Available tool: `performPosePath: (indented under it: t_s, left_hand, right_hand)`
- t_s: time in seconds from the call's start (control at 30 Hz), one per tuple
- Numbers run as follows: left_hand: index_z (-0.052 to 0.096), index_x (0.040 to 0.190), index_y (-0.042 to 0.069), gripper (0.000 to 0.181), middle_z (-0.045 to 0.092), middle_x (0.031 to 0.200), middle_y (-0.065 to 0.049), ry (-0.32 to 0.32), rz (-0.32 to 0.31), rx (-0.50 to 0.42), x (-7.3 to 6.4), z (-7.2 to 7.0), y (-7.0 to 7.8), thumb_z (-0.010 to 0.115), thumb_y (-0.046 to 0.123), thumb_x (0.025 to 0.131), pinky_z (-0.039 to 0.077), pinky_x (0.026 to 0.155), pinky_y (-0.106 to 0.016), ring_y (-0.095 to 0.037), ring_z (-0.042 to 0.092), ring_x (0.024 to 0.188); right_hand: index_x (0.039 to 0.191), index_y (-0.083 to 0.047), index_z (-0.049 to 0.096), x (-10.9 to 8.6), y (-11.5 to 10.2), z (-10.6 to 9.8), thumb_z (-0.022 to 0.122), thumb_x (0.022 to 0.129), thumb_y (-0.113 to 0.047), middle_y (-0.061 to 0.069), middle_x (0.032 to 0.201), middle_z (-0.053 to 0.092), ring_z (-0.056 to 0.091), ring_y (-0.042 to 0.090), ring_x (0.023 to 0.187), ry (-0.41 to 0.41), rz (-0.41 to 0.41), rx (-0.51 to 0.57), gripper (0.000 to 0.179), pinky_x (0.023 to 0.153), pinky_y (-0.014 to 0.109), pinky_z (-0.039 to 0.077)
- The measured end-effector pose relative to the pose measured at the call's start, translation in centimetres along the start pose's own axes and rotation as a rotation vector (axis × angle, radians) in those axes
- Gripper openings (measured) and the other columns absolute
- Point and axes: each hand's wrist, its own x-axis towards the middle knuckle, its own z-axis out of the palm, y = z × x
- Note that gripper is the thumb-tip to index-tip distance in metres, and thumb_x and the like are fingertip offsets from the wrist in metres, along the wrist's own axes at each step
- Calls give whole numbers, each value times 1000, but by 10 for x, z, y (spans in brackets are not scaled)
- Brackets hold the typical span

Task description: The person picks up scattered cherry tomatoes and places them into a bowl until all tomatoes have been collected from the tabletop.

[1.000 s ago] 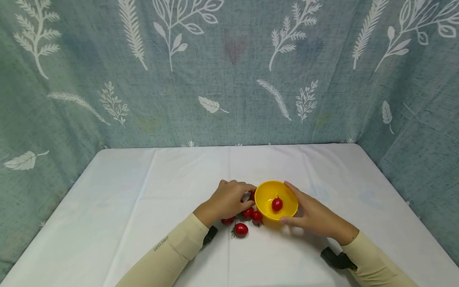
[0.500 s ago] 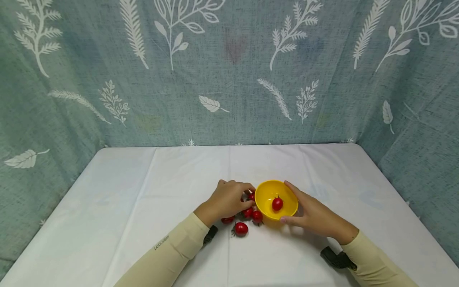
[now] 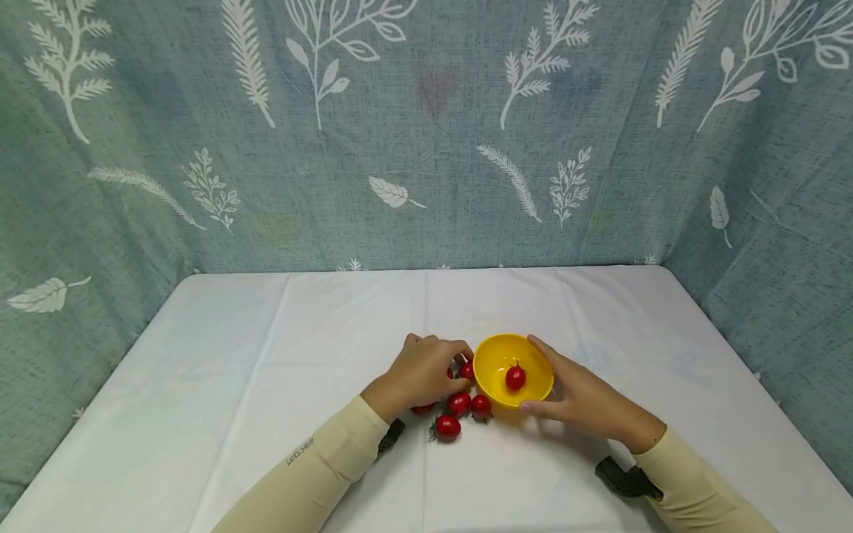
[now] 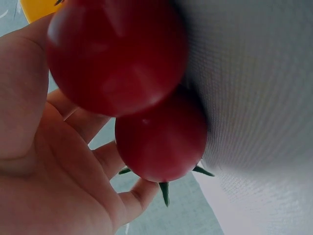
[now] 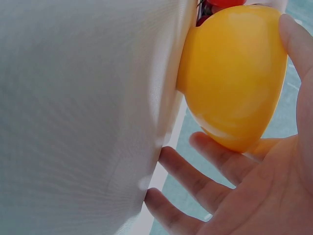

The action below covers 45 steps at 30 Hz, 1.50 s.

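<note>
My left hand (image 3: 426,370) curls thumb and fingers round a cherry tomato (image 3: 466,370) beside the yellow bowl (image 3: 492,361); its fingertips are partly hidden. One red cherry tomato (image 3: 515,377) lies inside the bowl. From the right, my right hand (image 3: 583,396) holds the bowl, thumb at the near side and fingers at the far side. The right wrist view shows the bowl's outer wall (image 5: 234,73) between thumb and index finger. Close to the left wrist camera, two tomatoes touch, a large-looking one (image 4: 117,54) and one with green sepals (image 4: 161,139).
Several more cherry tomatoes lie between the left hand and the bowl, among them one nearest the front (image 3: 447,427) and one below the bowl's rim (image 3: 480,406). A white cloth (image 3: 333,318) covers the table. A patterned grey-green curtain (image 3: 426,244) hangs behind and at both sides.
The tomato at the left hand's fingertips has shifted slightly left and toward the front. Two neighbouring tomatoes have shifted slightly toward the front. The right hand and the bowl have hardly moved.
</note>
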Motion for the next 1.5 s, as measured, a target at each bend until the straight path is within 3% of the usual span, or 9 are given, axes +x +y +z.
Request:
performPosePath:
  t_s: [0.87, 1.2, 1.5]
  left_hand:
    - [72, 110, 21, 27, 75, 93, 9, 62, -19, 22, 2, 1, 1, 77, 33, 85, 39, 89, -46, -15, 60, 85]
    - [73, 110, 21, 28, 76, 95, 8, 104, -39, 25, 1, -1, 4, 78, 31, 84, 41, 91, -48, -16, 61, 85]
    - [71, 113, 21, 34, 76, 100, 6, 153, -72, -29, 0, -1, 4, 80, 34, 84, 40, 92, -47, -16, 62, 93]
  right_hand:
    - [160, -10, 18, 0, 0, -1, 75, 81, -59, 17, 163, 28, 33, 40, 148, -1, 3, -11, 110, 117, 60, 29]
    - [160, -11, 18, 0, 0, 0, 74, 80, -61, 16, 163, 29, 34, 40, 148, -4, 13, -18, 110, 117, 60, 30]
    - [160, -10, 18, 0, -1, 0, 75, 81, -59, 17, 163, 29, 35, 40, 147, -2, 9, -17, 109, 116, 61, 30]
